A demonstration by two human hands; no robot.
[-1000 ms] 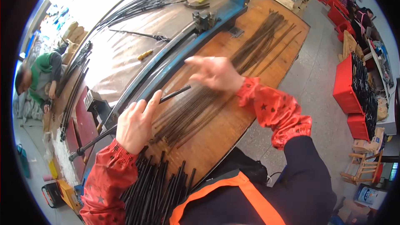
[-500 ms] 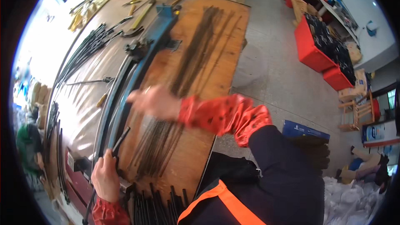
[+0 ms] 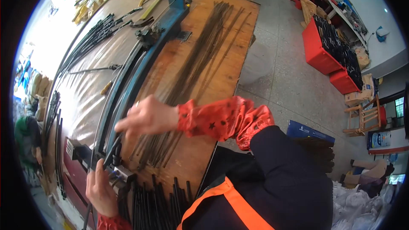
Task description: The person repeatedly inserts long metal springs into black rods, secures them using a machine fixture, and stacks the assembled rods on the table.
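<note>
While the person leans over the long wooden table [image 3: 221,72], the left hand [image 3: 101,189] is at its near end, grip closed around a thin dark metal rod [image 3: 111,153] at the clamp of the long blue steel rail jig [image 3: 140,72]. The right hand [image 3: 147,117] hovers above, fingers loosely spread, holding nothing, just over the spread of thin dark rods [image 3: 200,55] lying along the boards. A bundle of black rods [image 3: 157,200] stands at the table's near edge. Red plastic crates [image 3: 324,47] sit well apart on the floor
</note>
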